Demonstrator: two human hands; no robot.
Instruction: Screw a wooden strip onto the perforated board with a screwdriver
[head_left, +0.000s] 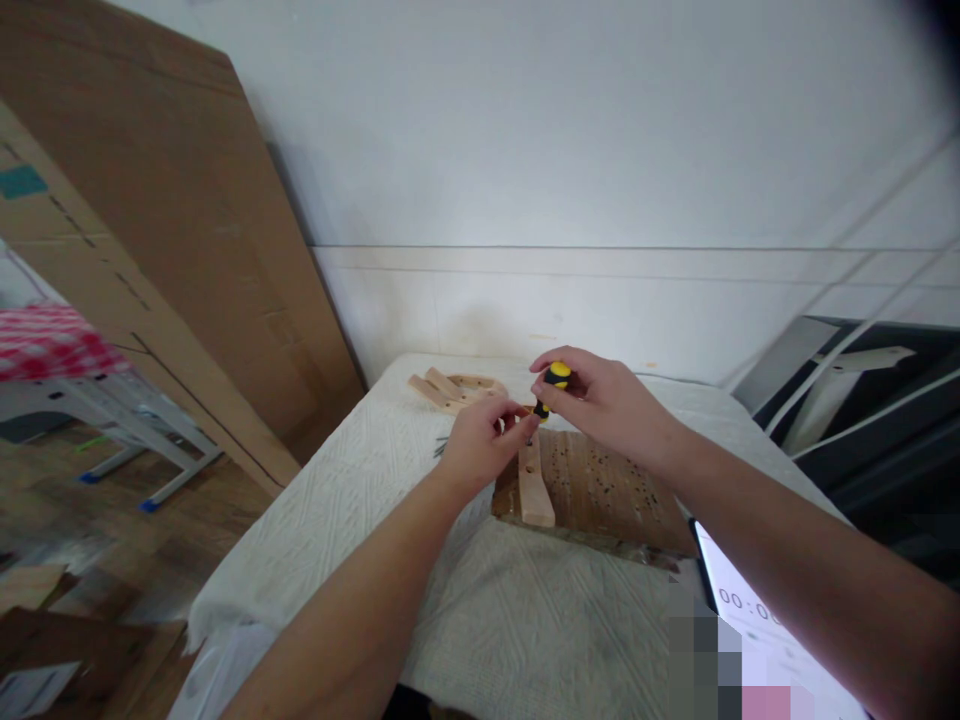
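The right hand's fingers (551, 392) are clamped around the yellow-and-black handle of a screwdriver (556, 377), held nearly upright with its tip pointing down. The left hand's fingers (517, 420) are pinched together right at that tip. Whatever small piece they steady there is too small to make out. The right hand (607, 400) and the left hand (480, 445) meet over the far end of a wooden slat (535, 490), where the tool's tip comes down.

The slat lies flat along the left edge of a dark, speckled board (607, 490), which rests on the cloth-covered desk (360, 560). Judging by the tool standing high and the pinch at its tip, the fastening at this end looks barely started. No fastener shows along the rest of the slat. Past the hands, near the desk's far edge, sits a wooden ring with slats (457, 390) already on it, so some of the assembly seems done. A few small dark bits (440, 447), perhaps screws, lie on the cloth just left of the left hand.

The desk has bare cloth on the near side and to the left, with its left edge dropping to the floor. The wall is close behind the ring. A phone (739, 600) showing a timer lies near the right forearm at the near right corner, and large sheets of cardboard (187, 250) lean on the wall to the left, well apart from the hands.
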